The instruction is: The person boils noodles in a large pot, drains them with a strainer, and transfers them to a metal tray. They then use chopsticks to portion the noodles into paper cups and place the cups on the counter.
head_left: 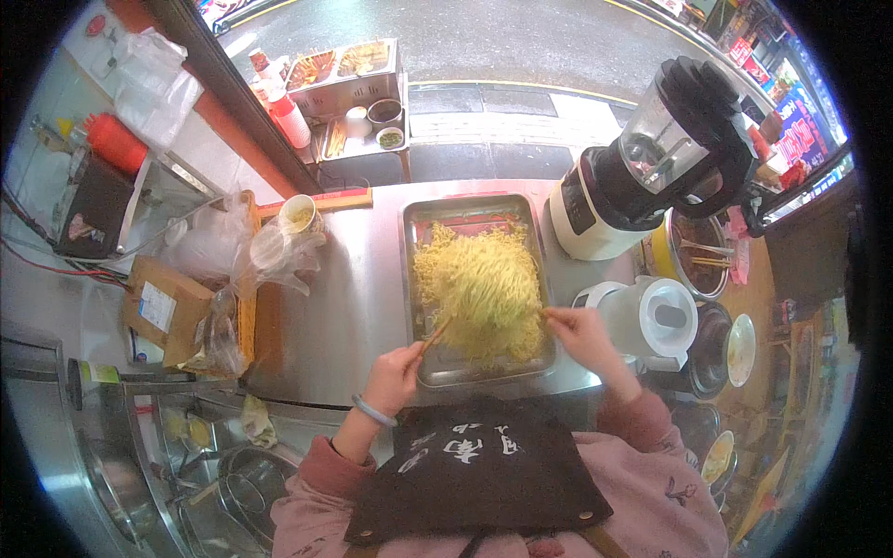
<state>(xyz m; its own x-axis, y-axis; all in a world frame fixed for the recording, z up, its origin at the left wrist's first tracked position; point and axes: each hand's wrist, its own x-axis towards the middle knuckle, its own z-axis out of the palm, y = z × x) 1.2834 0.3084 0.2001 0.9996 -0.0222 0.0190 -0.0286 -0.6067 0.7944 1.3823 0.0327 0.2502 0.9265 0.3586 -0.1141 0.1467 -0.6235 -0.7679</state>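
Left hand (pixel 393 377) here, fingers closed tight around a thin wooden stick (pixel 437 333) that runs into the noodles (pixel 488 279). Over on the other side, the right hand (pixel 586 339) has its fingers pinched narrow, apparently on a second stick (pixel 545 314), with barely a stub showing; the rest is hidden. Between them, the noodles! A tall yellow heap, strands blurred on top, all piled in the metal tray (pixel 406 279). Here's the danger: lift too much at once, or let the sticks rise unevenly, and strands could slide over the near rim onto the counter (pixel 344 307). A hard pull might snap tangled strands or drag the tray askew. Just beyond the right hand, the kettle (pixel 656 321); behind it, the blender (pixel 595 205), so a wide swing that way risks a knock.
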